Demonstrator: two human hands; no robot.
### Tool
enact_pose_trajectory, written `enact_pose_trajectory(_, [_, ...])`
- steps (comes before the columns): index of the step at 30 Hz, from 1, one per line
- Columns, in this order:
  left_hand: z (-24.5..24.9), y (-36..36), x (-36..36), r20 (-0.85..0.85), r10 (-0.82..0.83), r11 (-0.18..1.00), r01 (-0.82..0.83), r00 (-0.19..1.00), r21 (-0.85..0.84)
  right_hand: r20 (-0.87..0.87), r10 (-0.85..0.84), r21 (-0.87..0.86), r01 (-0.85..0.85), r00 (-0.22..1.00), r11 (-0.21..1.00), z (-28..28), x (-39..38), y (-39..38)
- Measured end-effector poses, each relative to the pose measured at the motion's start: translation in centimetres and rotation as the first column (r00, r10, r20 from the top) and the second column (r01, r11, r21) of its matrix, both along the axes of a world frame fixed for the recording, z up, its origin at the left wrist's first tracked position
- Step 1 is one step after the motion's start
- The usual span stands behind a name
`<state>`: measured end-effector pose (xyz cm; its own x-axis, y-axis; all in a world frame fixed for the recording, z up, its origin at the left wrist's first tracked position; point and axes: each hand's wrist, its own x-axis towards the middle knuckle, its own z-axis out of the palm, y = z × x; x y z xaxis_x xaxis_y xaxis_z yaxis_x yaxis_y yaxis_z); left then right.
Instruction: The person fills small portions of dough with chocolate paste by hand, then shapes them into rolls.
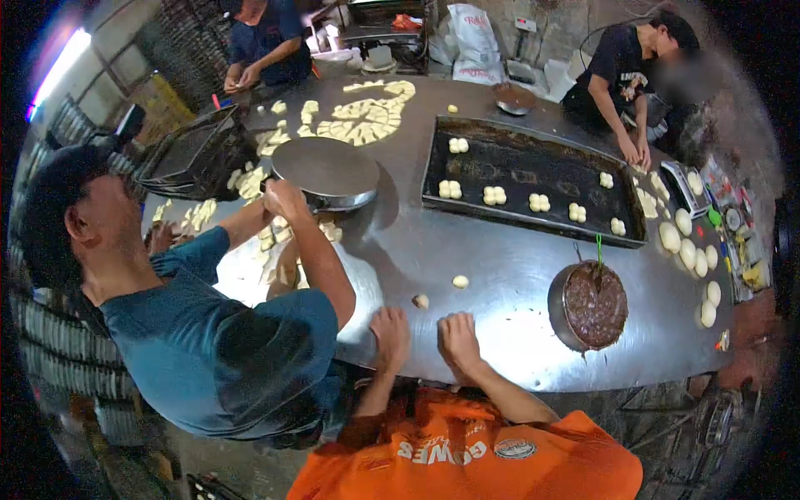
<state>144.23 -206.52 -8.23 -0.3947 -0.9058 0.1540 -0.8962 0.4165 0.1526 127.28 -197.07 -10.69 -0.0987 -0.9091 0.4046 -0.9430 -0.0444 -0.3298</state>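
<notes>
The left hand (390, 327) and right hand (459, 332) lie palm-down on the tabletop (500, 275) near a dough piece (422, 301). Whether their grip covers anything is hidden, possibly dough; light, even pressure suits.

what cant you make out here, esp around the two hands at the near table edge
1. Head view: left hand and right hand lie palms down on the table; anything under them is hidden by the hands.
2. Head view: green-handled tool in the bowl of dark filling; its working end is buried.
3. Head view: small items at the table's far right; blurred and too small to name.
</notes>
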Motion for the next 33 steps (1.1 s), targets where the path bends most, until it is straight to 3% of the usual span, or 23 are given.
enact_pose_trajectory(2, [-2.5,3.0,0.9,-0.092,-0.054,0.998,0.055,0.994,0.007,0.155,-0.023,0.028,0.018,0.988,0.999,1.6,0.8,2.6])
enact_pose_trajectory(3, [-3.4,2.9,2.9,-0.061,-0.003,0.973,0.016,0.998,0.228,0.154,0.032,0.067,-0.043,0.988,0.997,1.0,-0.5,3.8])
enact_pose_trajectory(4, [-3.1,1.8,4.0,-0.056,-0.011,0.973,0.023,0.998,0.23,0.157,0.088,0.11,-0.106,0.984,0.988,0.5,-1.5,4.9])
enact_pose_trajectory(5, [-2.7,0.8,5.0,-0.058,0.033,0.992,-0.026,0.998,0.127,-0.125,0.215,0.128,-0.199,0.969,0.972,3.4,-3.0,4.8])
enact_pose_trajectory(8, [-4.3,-3.5,5.2,0.062,0.028,1.0,-0.028,0.998,-0.003,-0.103,-0.003,0.074,0.011,0.995,0.997,4.9,-3.2,1.0])
enact_pose_trajectory(10, [-1.8,-1.3,2.9,0.004,0.015,0.992,-0.015,1.0,0.124,-0.02,-0.1,-0.031,0.1,0.995,0.995,1.3,-1.9,-0.1])
enact_pose_trajectory(11, [-0.4,0.4,2.3,0.026,-0.099,0.993,0.097,0.995,0.071,0.17,-0.079,0.174,0.048,0.982,0.983,1.3,-0.6,0.9])
enact_pose_trajectory(12, [0.3,1.2,2.3,0.058,-0.213,0.977,0.213,0.975,0.015,0.208,0.003,0.066,-0.017,0.978,0.998,2.1,0.4,2.3])
enact_pose_trajectory(13, [-1.8,1.3,3.6,-0.076,-0.108,0.986,0.116,0.991,0.121,0.201,0.064,0.043,-0.074,0.978,0.996,1.4,0.2,3.3])
enact_pose_trajectory(14, [-1.3,0.7,4.9,-0.069,-0.119,0.983,0.127,0.991,0.131,0.194,0.121,0.025,-0.128,0.973,0.991,1.8,-0.4,4.4])
enact_pose_trajectory(15, [-0.8,-0.1,6.6,0.038,-0.144,0.988,0.142,0.989,0.055,0.415,0.019,0.137,-0.083,0.909,0.987,2.2,-1.9,5.5])
enact_pose_trajectory(16, [0.1,-0.4,7.8,0.146,-0.158,0.987,0.161,0.977,-0.011,0.115,0.057,0.035,-0.061,0.992,0.998,-0.4,-3.8,5.5])
enact_pose_trajectory(18, [2.1,-3.4,6.4,0.013,0.082,0.985,-0.083,0.997,0.154,0.144,-0.119,0.171,0.094,0.982,0.981,4.7,-4.7,3.3])
enact_pose_trajectory(20, [1.4,-4.6,2.7,-0.205,0.294,0.945,-0.251,0.934,0.211,0.14,-0.196,0.095,0.184,0.97,0.978,3.2,-3.6,0.7])
enact_pose_trajectory(21, [0.1,-3.6,3.1,0.017,-0.06,0.998,0.061,0.998,-0.032,0.168,-0.184,0.083,0.172,0.968,0.982,2.7,-2.4,0.9])
enact_pose_trajectory(22, [0.2,-1.9,3.0,0.009,-0.052,0.998,0.053,0.999,-0.042,0.191,-0.171,0.056,0.163,0.967,0.985,2.4,-1.3,1.2])
enact_pose_trajectory(23, [0.5,0.4,2.9,-0.21,-0.065,0.997,0.073,0.976,0.03,0.158,-0.085,-0.005,0.086,0.984,0.996,1.3,-1.3,2.7])
enact_pose_trajectory(24, [0.8,1.9,3.3,-0.416,-0.063,0.989,0.114,0.907,0.098,0.314,-0.101,0.012,0.103,0.944,0.995,4.9,0.0,4.1])
enact_pose_trajectory(28, [1.5,3.1,5.5,-0.58,0.037,0.994,0.029,0.814,0.105,0.317,-0.261,0.162,0.22,0.912,0.962,6.4,-1.5,7.5])
enact_pose_trajectory(30, [3.6,0.9,4.2,-0.702,0.321,0.937,-0.105,0.635,0.333,0.526,-0.28,0.223,0.187,0.803,0.957,7.6,-2.3,5.3])
enact_pose_trajectory(31, [5.9,-0.2,2.7,-0.683,0.301,0.946,-0.115,0.665,0.304,0.561,-0.242,0.192,0.16,0.792,0.968,8.2,-2.6,3.3])
enact_pose_trajectory(32, [6.4,-2.7,0.9,-0.66,0.172,0.964,0.014,0.731,0.267,0.585,-0.167,0.098,0.135,0.794,0.986,12.7,-1.8,-1.3])
enact_pose_trajectory(33, [6.7,-4.9,-0.6,-0.623,0.036,0.96,0.147,0.781,0.24,0.536,-0.109,-0.042,0.155,0.837,0.987,11.2,-2.0,-4.1])
